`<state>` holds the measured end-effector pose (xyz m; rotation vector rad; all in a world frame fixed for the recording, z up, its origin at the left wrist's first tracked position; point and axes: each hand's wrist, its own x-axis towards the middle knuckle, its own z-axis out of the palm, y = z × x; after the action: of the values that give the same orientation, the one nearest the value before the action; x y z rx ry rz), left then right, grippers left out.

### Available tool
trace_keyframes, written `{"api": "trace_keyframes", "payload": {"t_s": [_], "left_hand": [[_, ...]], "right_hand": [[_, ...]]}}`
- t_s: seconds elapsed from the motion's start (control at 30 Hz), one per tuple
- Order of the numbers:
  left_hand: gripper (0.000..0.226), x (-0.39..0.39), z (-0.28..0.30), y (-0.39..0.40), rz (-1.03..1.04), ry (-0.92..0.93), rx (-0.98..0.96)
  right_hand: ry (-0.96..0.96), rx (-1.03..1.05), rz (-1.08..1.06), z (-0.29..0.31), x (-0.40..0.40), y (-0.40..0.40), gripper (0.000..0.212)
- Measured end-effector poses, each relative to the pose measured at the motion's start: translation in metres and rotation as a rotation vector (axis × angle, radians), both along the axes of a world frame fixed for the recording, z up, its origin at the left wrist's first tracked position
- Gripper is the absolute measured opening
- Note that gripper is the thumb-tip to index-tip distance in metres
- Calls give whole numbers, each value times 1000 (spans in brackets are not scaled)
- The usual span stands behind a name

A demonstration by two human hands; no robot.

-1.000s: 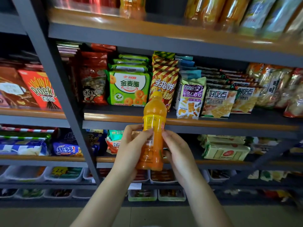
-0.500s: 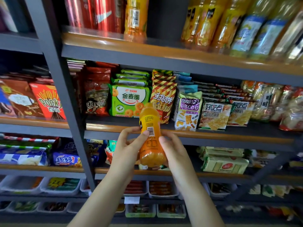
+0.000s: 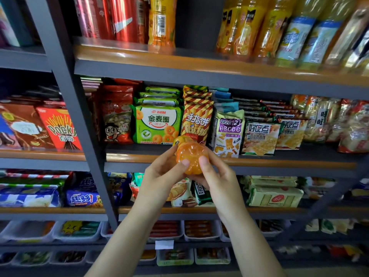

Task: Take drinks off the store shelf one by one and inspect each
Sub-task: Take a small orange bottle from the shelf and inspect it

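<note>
Orange plastic fills the middle of the frame: an orange drink bottle (image 3: 191, 156) is tipped away from the camera so that its moulded base faces the viewer, in front of the edge of the snack shelf (image 3: 259, 163). Both hands hold it from below and from the sides. The left hand (image 3: 159, 176), just left of centre, curls its fingers round the bottle's left flank with the thumb pressed on the base. The right hand (image 3: 216, 179), just right of centre, grips the right flank, its thumb also laid on the base, close beside the other thumb. The bottle's upper part is mostly hidden behind the base, with only a bit of label showing at its upper left. Behind it on the snack shelf stand a green biscuit pack (image 3: 157, 124) and a red-and-yellow striped pack (image 3: 196, 116). Along the top of the frame the drinks shelf (image 3: 179, 56) carries red cans (image 3: 119, 19) at upper centre-left, another orange bottle (image 3: 161, 25) beside them, and a blurred row of yellow bottles (image 3: 259, 27) at upper right.
</note>
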<state>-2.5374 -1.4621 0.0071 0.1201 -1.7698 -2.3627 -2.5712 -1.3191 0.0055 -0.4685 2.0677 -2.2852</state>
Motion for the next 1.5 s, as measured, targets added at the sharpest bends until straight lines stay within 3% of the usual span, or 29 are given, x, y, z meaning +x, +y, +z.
{"api": "trace_keyframes", "payload": {"t_s": [0.2, 0.37, 0.47, 0.57, 0.63, 0.77, 1.0, 1.13, 1.27, 1.37, 1.5], "left_hand": [[59, -3, 2, -1, 29, 34, -1], [29, -9, -12, -3, 75, -109, -11], [34, -12, -32, -1, 74, -231, -49], [29, -17, -50, -1, 61, -300, -56], [19, -18, -60, -3, 23, -318, -79], [29, -16, -71, -5, -15, -336, -92], [32, -12, -62, -9, 12, -180, -178], [33, -10, -50, -12, 38, -41, -295], [46, -6, -33, -9, -29, 57, -239], [40, -6, -15, -5, -63, 187, -265], [61, -10, 3, -6, -125, 285, -265]], "right_hand": [[-10, -57, 49, 4, -6, -2, 49], [-206, 70, -20, -14, -14, -3, 51], [-320, 220, -43, -35, -15, -7, 48], [-386, 169, -16, -52, -16, -10, 40], [-392, 178, 24, -59, -17, -9, 42], [-326, 279, 79, -72, -17, -5, 45], [-169, 269, 126, -55, -12, -1, 44], [-219, 60, 154, -36, -6, -4, 47], [-166, -25, 151, -13, -2, -3, 52], [-100, -107, 177, 1, 1, -2, 56], [-2, -252, 223, 16, 3, 0, 55]]}}
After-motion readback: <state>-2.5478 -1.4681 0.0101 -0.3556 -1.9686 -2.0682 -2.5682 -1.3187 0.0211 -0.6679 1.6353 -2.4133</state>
